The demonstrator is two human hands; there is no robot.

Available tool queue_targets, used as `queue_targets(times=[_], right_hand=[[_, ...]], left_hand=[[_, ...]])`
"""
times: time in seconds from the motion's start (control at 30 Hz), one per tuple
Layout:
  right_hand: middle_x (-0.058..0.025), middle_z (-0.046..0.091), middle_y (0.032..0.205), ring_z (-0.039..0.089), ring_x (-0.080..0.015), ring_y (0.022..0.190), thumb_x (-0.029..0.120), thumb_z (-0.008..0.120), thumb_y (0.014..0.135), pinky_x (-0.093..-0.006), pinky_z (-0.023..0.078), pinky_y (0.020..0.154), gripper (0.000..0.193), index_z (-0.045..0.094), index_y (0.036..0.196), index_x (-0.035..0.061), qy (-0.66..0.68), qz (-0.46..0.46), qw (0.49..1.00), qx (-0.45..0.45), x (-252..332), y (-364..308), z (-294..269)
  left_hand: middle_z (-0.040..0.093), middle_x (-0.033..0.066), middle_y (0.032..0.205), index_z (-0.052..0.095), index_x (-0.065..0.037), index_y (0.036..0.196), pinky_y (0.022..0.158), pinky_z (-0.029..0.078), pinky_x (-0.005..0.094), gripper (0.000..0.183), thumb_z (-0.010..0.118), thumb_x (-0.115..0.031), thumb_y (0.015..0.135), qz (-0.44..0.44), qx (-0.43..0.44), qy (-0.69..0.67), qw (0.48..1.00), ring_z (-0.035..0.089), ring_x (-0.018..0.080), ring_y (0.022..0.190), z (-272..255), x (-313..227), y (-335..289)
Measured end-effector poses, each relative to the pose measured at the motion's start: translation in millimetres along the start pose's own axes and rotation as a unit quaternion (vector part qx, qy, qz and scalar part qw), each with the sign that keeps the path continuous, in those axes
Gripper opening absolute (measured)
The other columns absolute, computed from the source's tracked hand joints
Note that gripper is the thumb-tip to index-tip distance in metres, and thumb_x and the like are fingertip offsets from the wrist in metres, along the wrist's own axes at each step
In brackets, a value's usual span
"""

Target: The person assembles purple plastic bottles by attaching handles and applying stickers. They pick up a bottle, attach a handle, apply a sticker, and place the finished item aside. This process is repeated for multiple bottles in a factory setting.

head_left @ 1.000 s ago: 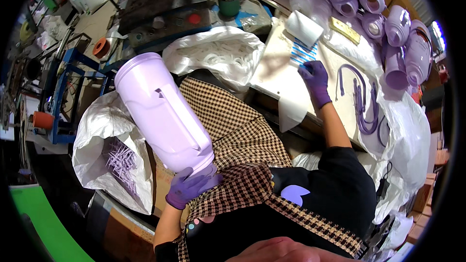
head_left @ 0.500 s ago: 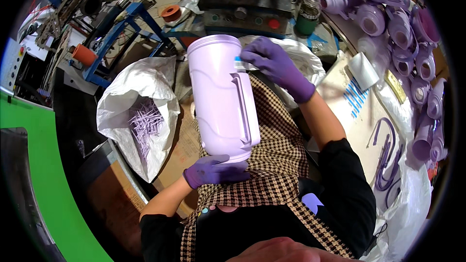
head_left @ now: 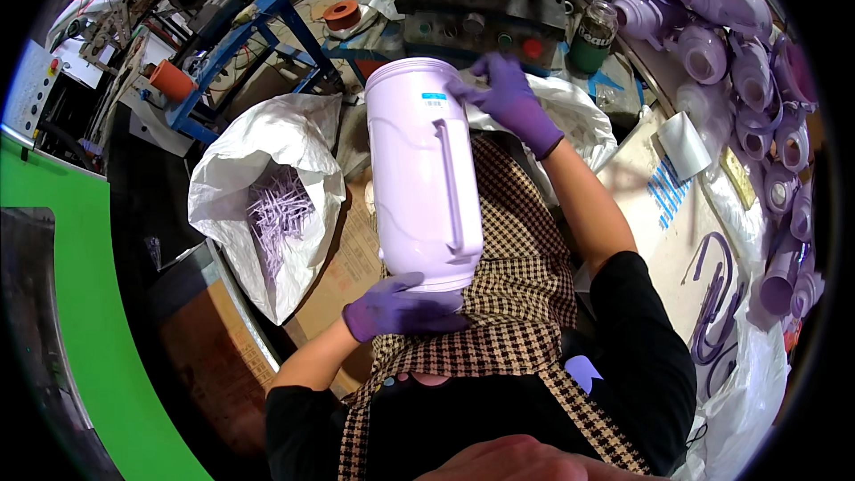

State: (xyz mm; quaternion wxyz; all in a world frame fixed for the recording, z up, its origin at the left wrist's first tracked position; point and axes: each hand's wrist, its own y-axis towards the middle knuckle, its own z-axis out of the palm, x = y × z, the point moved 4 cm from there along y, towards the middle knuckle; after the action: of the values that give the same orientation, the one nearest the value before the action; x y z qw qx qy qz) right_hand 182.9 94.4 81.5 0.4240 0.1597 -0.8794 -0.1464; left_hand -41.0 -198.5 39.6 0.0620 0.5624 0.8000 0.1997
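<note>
A lilac plastic thermos shell (head_left: 414, 178) with a long side handle stands tilted slightly over my lap, its threaded rim at the far end. My left hand (head_left: 401, 310), in a purple glove, is closed round the shell's base from below; some of its fingers are hidden underneath. A small blue-and-white sticker (head_left: 434, 101) sits on the shell above the handle. My right hand (head_left: 514, 105), gloved alike, is beside the upper right of the shell, fingers apart, the fingertips at or just off its edge; I cannot tell whether they touch.
A white sack (head_left: 267, 116) of thin lilac scraps lies open to the left. On the right-hand board are a strip sheet of blue stickers (head_left: 668, 191), a white roll (head_left: 684, 146) and purple straps (head_left: 712, 303). More lilac shells (head_left: 699, 53) are piled beyond. A glass jar (head_left: 592, 40) stands behind.
My right fingers have come off the sticker, which now shows flat on the shell. The shell has turned slightly, bringing the sticker side more into view. My left hand keeps its hold.
</note>
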Motion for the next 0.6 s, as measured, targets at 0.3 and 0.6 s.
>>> queue_targets(times=[0.3, 0.6], right_hand=[[-0.0153, 0.059, 0.102, 0.059, -0.0306, 0.096, 0.025, 0.072, 0.086, -0.0407, 0.049, 0.085, 0.034, 0.063, 0.111, 0.0035, 0.09, 0.031, 0.993, -0.067, -63.9, -112.1, 38.7], [-0.0106, 0.062, 0.087, 0.061, -0.0317, 0.082, 0.016, 0.07, 0.08, -0.0445, 0.049, 0.074, 0.015, 0.066, 0.092, 0.008, -0.001, -0.131, 0.988, -0.084, -21.3, -113.4, 41.8]], left_hand=[[0.048, 0.0161, 0.141, 0.038, -0.001, 0.149, 0.094, 0.052, 0.0375, 0.062, 0.065, -0.018, 0.095, -0.674, -0.427, -0.237, 0.554, 0.055, 0.0273, 0.121, -96.3, 75.1, -119.5], [0.049, 0.0156, 0.14, 0.038, -0.002, 0.145, 0.101, 0.049, 0.0367, 0.066, 0.071, 0.001, 0.089, -0.461, -0.401, -0.374, 0.697, 0.056, 0.0242, 0.122, -34.4, 234.1, -10.8]])
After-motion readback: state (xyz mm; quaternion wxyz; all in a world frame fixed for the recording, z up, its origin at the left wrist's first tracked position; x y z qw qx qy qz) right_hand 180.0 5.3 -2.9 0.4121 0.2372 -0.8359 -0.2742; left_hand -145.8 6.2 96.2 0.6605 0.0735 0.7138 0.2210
